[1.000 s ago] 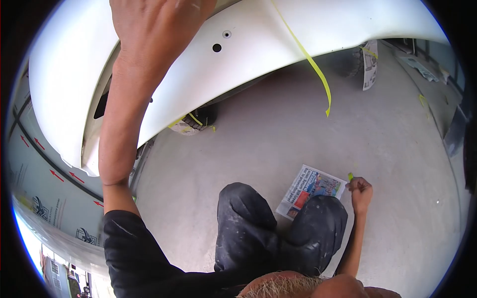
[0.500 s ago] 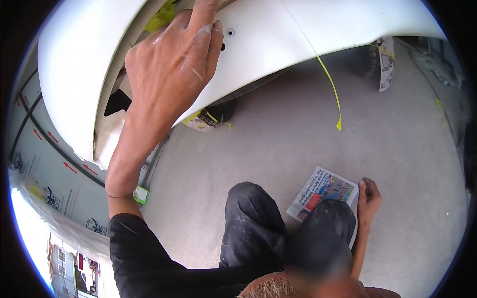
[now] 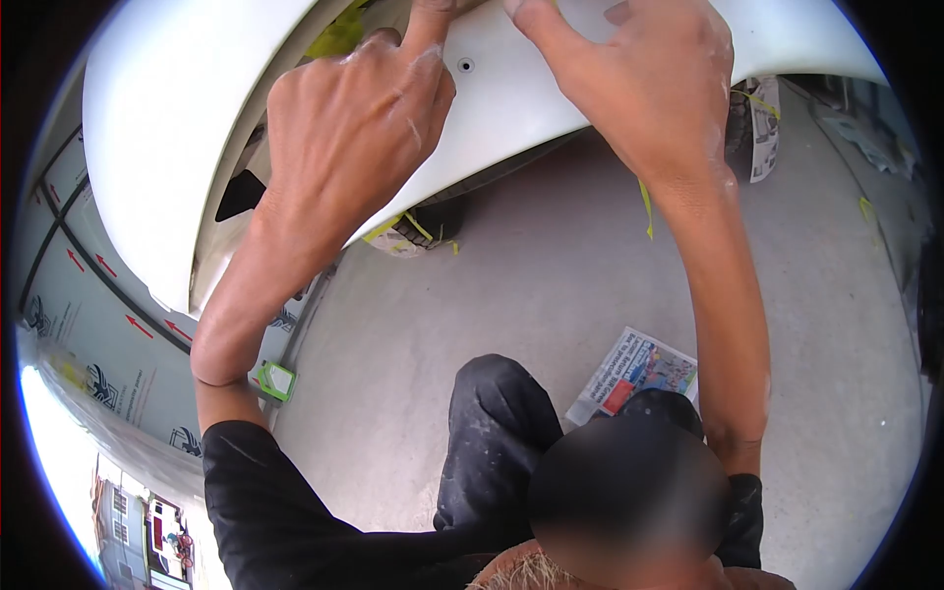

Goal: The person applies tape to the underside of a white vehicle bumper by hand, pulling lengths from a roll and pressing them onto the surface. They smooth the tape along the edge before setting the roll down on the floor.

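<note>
My left hand [image 3: 359, 123] reaches up to a white curved vehicle body panel [image 3: 511, 88]. Its index finger is stretched out past the top edge of the view, while the other fingers are bent; I see nothing held in it. My right hand [image 3: 649, 84] is up at the same panel, thumb stretched towards the left index finger and another fingertip bent under. The fingertips of both hands are partly cut off. A strip of yellow tape [image 3: 647, 208] hangs below the panel beside my right wrist, its upper part hidden behind that hand.
Tyres covered with taped newspaper [image 3: 398, 238] show under the panel. A sheet of newspaper [image 3: 639, 374] lies on the concrete floor [image 3: 442, 305] by my knee. To the left are printed boards [image 3: 108, 324] and a green-and-white item [image 3: 276, 381].
My right hand has risen from beside my knee to the panel. The hanging tape end has shifted left and slightly up. My left hand has moved slightly right.
</note>
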Motion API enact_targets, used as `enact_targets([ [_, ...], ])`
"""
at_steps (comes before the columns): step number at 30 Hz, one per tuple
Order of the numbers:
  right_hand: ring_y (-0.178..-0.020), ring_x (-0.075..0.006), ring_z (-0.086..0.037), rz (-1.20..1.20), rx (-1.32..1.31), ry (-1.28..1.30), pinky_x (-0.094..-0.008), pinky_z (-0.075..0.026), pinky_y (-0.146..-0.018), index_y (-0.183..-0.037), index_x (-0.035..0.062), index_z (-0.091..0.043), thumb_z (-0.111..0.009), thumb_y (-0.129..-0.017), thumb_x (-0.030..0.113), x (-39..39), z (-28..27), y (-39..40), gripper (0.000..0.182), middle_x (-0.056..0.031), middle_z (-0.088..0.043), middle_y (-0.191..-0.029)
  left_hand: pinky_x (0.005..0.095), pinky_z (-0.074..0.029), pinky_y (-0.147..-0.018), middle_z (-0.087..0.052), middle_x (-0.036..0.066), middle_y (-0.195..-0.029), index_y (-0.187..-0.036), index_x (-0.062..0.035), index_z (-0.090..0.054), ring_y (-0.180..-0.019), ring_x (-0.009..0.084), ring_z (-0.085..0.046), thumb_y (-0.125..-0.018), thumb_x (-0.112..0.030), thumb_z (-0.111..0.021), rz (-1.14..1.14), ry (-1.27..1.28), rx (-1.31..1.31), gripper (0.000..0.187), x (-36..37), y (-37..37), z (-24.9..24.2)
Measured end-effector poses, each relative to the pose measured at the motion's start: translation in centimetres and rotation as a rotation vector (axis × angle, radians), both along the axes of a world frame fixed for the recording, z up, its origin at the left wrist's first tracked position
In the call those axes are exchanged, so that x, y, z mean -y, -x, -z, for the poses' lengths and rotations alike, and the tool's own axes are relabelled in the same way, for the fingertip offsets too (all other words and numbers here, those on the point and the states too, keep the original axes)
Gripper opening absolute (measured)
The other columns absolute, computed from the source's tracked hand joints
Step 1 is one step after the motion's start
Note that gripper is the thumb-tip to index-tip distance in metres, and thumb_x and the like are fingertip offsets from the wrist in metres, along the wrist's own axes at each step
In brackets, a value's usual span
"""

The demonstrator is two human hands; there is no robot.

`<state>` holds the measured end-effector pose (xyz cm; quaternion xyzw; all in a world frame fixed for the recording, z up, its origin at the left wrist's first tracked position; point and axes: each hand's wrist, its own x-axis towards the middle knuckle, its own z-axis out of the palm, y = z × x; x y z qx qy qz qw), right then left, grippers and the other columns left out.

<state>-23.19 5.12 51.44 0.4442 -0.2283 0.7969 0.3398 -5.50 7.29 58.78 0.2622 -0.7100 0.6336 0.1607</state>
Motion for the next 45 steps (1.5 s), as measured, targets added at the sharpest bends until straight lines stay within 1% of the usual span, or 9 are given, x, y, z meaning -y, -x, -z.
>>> enact_targets([
  [5,-0.092,-0.0403,-0.069,0.039,0.006,-0.167,-0.0457,-0.055,-0.079,-0.106,-0.0022,-0.069,-0.072,-0.084,0.01,-1.0,-1.7,-1.0,0.025,-0.0209,-0.072,-0.096,0.041,-0.049,-0.048,-0.059,0.009,-0.053,-0.158,0.0106,-0.026,-0.044,0.0244,-0.057,-0.092,-0.014,-0.053,-0.038,-0.013,0.016,0.075,0.1,0.8,0.2],
  [10,-0.078,-0.0371,-0.071,-0.089,0.057,-0.058,-0.0432,-0.055,-0.075,-0.099,-0.0041,-0.074,-0.069,-0.087,0.007,0.5,-3.0,-1.3,0.017,-0.0207,-0.074,-0.083,0.0422,-0.049,-0.047,-0.059,0.01,-0.052,-0.155,0.0181,-0.02,-0.044,0.028,-0.059,-0.095,-0.018,-0.048,-0.29,-0.167,-0.042,0.075,-1.1,2.1,-0.1],
  [15,-0.074,-0.0282,-0.073,-0.405,0.021,-0.103,-0.0374,-0.055,-0.072,-0.099,-0.0059,-0.076,-0.066,-0.091,0.008,-1.3,-2.7,-1.2,0.019,-0.0212,-0.076,-0.085,0.0431,-0.05,-0.047,-0.061,0.01,-0.054,-0.156,0.0178,-0.016,-0.044,0.0277,-0.059,-0.098,-0.017,-0.045,-0.178,-0.048,0.031,0.074,0.7,0.8,0.4],
  [19,-0.075,-0.0251,-0.073,-0.448,0.013,-0.162,-0.0365,-0.055,-0.072,-0.099,-0.0069,-0.075,-0.063,-0.091,0.005,0.3,-3.6,-0.5,0.019,-0.0212,-0.076,-0.085,0.0437,-0.05,-0.047,-0.063,0.011,-0.055,-0.156,0.0178,-0.014,-0.044,0.0278,-0.06,-0.098,-0.017,-0.045,-0.072,-0.034,0.073,0.075,0.9,0.4,0.2],
  [26,-0.076,-0.0245,-0.072,-0.389,-0.006,-0.164,-0.035,-0.055,-0.072,-0.099,-0.0121,-0.072,-0.062,-0.089,0.003,-0.4,-3.9,-1.0,0.02,-0.0196,-0.076,-0.083,0.0439,-0.05,-0.046,-0.062,0.012,-0.054,-0.157,0.0162,-0.015,-0.043,0.0277,-0.058,-0.096,-0.015,-0.046,-0.143,-0.073,0.014,0.076,0.0,0.9,0.4],
  [30,-0.073,-0.023,-0.071,-0.766,-0.15,-0.23,-0.0322,-0.056,-0.066,-0.097,-0.0131,-0.07,-0.062,-0.09,0.005,0.7,-4.6,0.9,0.021,-0.0152,-0.074,-0.08,0.0438,-0.049,-0.045,-0.061,0.012,-0.054,-0.157,0.0154,-0.016,-0.042,0.0273,-0.057,-0.096,-0.016,-0.047,-0.027,-0.1,0.015,0.076,0.7,0.4,0.3],
  [33,-0.067,-0.0188,-0.069,-0.686,-0.011,-0.486,-0.0298,-0.054,-0.056,-0.095,-0.0105,-0.07,-0.061,-0.091,0.008,-2.9,-5.1,-0.1,0.02,-0.0135,-0.073,-0.078,0.0434,-0.049,-0.045,-0.061,0.011,-0.054,-0.158,0.015,-0.017,-0.041,0.0264,-0.056,-0.095,-0.016,-0.048,-0.087,-0.17,0.005,0.077,0.6,0.4,0.2],
  [39,-0.056,-0.0152,-0.063,-0.638,0.152,-0.654,-0.0283,-0.047,-0.044,-0.087,-0.0066,-0.069,-0.062,-0.092,0.01,-3.9,-6.6,-1.1,0.018,-0.0127,-0.071,-0.072,0.0418,-0.047,-0.042,-0.06,0.009,-0.052,-0.157,0.0145,-0.02,-0.04,0.0246,-0.056,-0.092,-0.014,-0.051,-0.107,-0.083,0.009,0.078,0.3,0.7,0.3],
  [45,-0.05,-0.0144,-0.06,-0.773,-0.052,-0.486,-0.0285,-0.045,-0.042,-0.083,-0.0055,-0.068,-0.061,-0.091,0.007,-1.7,-5.2,0.0,0.017,-0.0117,-0.067,-0.065,0.0422,-0.048,-0.043,-0.061,0.009,-0.051,-0.158,0.0121,-0.023,-0.04,0.0256,-0.056,-0.091,-0.014,-0.053,-0.073,-0.112,-0.029,0.078,0.4,0.4,0.3],
])
